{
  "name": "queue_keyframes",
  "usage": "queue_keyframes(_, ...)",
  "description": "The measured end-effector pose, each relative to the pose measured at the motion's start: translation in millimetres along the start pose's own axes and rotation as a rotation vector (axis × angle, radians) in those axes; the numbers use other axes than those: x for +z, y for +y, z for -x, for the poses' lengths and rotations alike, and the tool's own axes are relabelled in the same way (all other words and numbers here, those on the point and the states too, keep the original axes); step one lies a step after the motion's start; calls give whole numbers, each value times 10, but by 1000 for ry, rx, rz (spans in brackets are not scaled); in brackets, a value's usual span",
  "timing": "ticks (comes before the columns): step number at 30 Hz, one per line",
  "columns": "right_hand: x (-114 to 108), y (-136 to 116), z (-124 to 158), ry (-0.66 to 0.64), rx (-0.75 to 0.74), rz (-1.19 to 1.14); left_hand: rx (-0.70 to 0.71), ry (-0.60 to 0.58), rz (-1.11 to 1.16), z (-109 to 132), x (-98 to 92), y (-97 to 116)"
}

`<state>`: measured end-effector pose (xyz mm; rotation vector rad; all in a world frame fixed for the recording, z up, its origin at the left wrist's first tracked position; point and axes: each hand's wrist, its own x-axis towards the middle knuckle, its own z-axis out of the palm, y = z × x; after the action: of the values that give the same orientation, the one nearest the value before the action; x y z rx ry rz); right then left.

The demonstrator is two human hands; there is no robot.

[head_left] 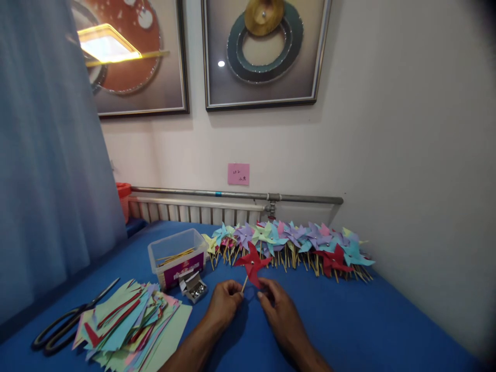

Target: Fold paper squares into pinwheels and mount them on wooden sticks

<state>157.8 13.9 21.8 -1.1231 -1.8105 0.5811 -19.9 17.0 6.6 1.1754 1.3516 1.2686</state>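
Note:
A red paper pinwheel [253, 263] on a thin wooden stick stands upright in front of me. My left hand [227, 299] pinches the lower part of its stick between thumb and fingers. At the right of the pinwheel is my right hand [277, 305], its curved fingers and thumb apart. Its fingertips are close by the lowest red blade; whether they touch it I cannot tell. Just left of my left hand lies a small open box of shiny metal pins [197, 291]. Behind it stands a clear plastic tub [158, 250] with thin wooden sticks inside.
Many finished pinwheels [294, 237] in several colours lie in a row along the back of the blue table [349, 320]. A pile of coloured paper strips [132, 325] and black-handled scissors [73, 318] lie at left. A blue curtain [50, 155] hangs beside them; a metal pipe [240, 195] runs along the wall.

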Motion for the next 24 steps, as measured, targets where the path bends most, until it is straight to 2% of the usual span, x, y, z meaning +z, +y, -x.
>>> queue_keyframes(4, 46, 12, 18, -66, -34, -30, 16, 3, 20, -4, 3, -14)
queue_keyframes(6, 45, 58, -8, 4, 42, -75, 23, 25, 20, -11, 8, -31)
queue_keyframes(9, 5, 135, -70, 185, 160, -125, 17, 26, -12, -18, 11, -49)
queue_keyframes(12, -48, 189, -117, 268, 148, -131, 24, 4, -47, -11, 9, -46)
queue_keyframes(18, -52, 220, -122, 224, 86, -97, 34, -3, -80, 0, 4, -42)
queue_keyframes(24, -45, 114, -86, 167, 74, -67, 49, -3, -64, -24, 4, -66)
